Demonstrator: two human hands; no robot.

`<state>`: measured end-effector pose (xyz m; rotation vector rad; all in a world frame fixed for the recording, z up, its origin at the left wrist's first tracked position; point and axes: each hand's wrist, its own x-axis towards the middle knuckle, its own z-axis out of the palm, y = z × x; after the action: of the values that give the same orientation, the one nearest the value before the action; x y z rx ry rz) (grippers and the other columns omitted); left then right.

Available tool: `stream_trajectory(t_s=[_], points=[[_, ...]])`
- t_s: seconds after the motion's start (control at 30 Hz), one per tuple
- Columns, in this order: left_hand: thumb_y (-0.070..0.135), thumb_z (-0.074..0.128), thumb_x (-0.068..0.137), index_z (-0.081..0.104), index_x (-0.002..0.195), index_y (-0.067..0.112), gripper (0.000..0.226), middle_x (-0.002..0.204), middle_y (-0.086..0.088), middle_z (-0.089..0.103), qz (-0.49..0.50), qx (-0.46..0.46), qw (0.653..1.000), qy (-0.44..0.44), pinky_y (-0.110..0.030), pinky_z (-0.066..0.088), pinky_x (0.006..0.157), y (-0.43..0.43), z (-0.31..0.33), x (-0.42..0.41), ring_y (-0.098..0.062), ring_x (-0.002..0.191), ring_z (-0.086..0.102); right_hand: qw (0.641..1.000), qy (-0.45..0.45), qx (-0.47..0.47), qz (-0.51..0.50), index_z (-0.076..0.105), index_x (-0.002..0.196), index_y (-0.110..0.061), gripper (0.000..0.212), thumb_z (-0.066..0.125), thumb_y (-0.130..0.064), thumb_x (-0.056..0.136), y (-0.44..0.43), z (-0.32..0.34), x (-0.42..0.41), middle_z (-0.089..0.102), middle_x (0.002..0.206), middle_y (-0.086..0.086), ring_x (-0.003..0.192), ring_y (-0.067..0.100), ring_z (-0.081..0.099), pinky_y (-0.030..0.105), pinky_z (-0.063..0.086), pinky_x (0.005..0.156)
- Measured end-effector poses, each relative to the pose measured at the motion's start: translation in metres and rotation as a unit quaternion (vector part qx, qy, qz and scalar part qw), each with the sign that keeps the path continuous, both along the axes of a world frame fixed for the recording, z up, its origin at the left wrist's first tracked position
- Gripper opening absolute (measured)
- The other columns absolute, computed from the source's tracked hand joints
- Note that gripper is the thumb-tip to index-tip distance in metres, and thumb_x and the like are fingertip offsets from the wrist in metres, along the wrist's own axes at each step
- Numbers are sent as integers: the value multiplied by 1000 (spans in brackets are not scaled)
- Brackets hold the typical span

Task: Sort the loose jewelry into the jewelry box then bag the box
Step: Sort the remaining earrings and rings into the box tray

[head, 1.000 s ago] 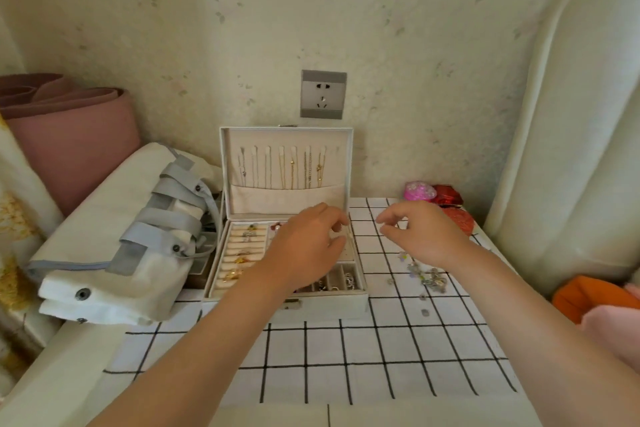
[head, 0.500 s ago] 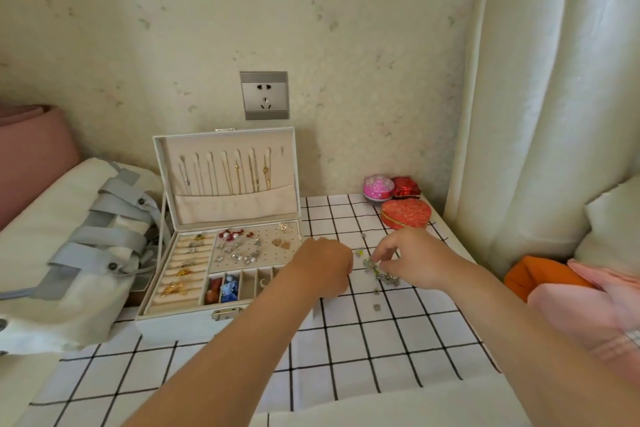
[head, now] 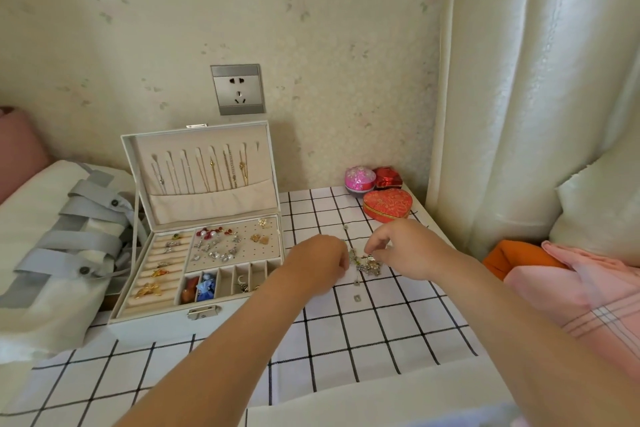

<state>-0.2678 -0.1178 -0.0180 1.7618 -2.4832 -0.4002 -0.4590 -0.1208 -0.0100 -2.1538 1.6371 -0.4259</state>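
R hand (head: pixel 405 250) pinches loose jewelry (head: pixel 369 265) beside jewelry box (head: pixel 156 324) — L hand (head: pixel 318 263) curled at pile, grip unclear.

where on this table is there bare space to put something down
Bare: the checked cloth in front of the jewelry box, and the back strip between its lid and the red heart box. Crowded: the loose jewelry between the left hand and right hand, and the far right corner.

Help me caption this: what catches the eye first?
An open white jewelry box, gold necklaces hanging in its lid, stands left on the black-gridded cloth. Beside it, left hand and right hand pick at a silvery jewelry heap; a red heart-shaped box sits behind.
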Motion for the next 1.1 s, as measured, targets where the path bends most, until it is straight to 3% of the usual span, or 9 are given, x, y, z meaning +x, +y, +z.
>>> stream_trajectory(t_s=[0.1, 0.3, 0.6, 0.83, 0.97, 1.1], points=[[23, 57, 91, 64, 99, 33, 14, 102, 9, 65, -3, -32, 999, 22, -30, 47, 81, 3, -2, -4, -14, 100, 59, 1000, 19, 12, 16, 77, 96, -33, 14, 72, -24, 86, 4, 1, 3, 68, 91, -19, 91, 1, 63, 23, 51, 83], [28, 56, 91, 61, 118, 39, 29, 111, 7, 66, -9, -51, 998, 26, -31, 45, 82, 6, -5, -11, -16, 107, 58, 993, 116, 21, 23, 77, 103, -35, 22, 77, -33, 82, 5, 0, 8, 67, 104, -16, 96, 10, 63, 30, 53, 83], [35, 56, 91, 68, 106, 38, 20, 104, 11, 69, 2, -44, 999, 23, -29, 49, 80, 3, -5, -17, -14, 101, 61, 993, 116, 25, 11, 79, 87, -33, 11, 71, -30, 81, -1, -7, 5, 72, 92, -18, 88, 7, 64, 34, 56, 81], [36, 58, 89, 69, 100, 36, 16, 101, 10, 68, 12, -52, 999, 9, -32, 51, 83, 0, -8, -21, -16, 101, 61, 996, 94, 2, 3, 74, 102, -31, 26, 77, -43, 78, 0, -11, 11, 66, 99, -13, 92, 12, 62, 32, 53, 82], [36, 57, 89, 69, 100, 36, 16, 102, 11, 68, 18, -47, 999, 12, -29, 47, 78, -1, -9, -15, -14, 100, 60, 995, 94, -9, 21, 77, 97, -34, 16, 74, -37, 82, -2, -15, 15, 64, 89, -14, 87, 11, 61, 27, 45, 71], [31, 57, 85, 66, 92, 37, 13, 99, 13, 66, 31, -23, 999, 29, -29, 47, 79, -1, -10, -9, -14, 98, 60, 995, 96, -17, 23, 79, 93, -33, 11, 71, -31, 85, -2, -14, 19, 73, 93, -13, 88, 11, 65, 26, 48, 71]])
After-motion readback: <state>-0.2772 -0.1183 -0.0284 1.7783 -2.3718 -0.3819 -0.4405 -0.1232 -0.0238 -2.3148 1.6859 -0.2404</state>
